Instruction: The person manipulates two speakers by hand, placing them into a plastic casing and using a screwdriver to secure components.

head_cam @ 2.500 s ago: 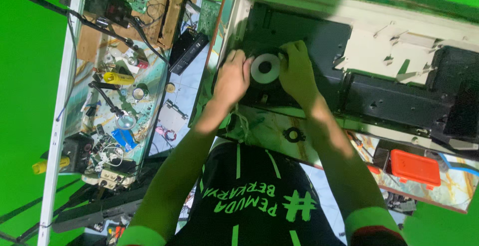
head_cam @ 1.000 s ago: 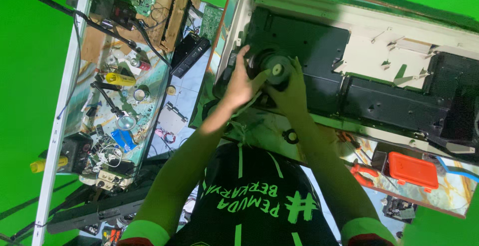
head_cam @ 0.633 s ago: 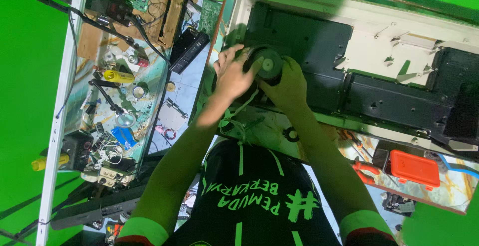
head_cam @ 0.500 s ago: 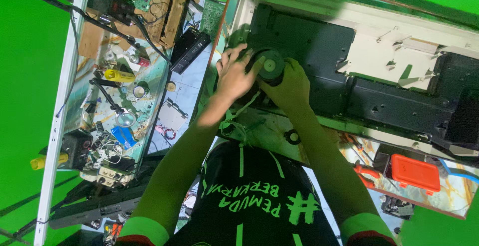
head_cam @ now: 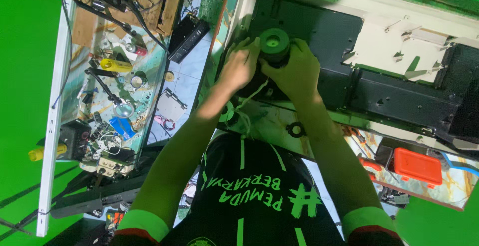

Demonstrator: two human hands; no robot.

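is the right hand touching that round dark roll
Touching: the head view shows the right hand with fingers curled around the round roll, no gap visible.

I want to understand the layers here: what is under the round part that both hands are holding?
Under the round part lies a black panel of the opened appliance. The left hand and right hand cover its underside, so any mounting is hidden.

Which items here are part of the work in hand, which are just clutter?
In hand:
left hand
right hand
round roll, gripped by both
black panel beneath it

Lying about:
orange box
yellow tool
magnifier
black remote-like unit
black ring
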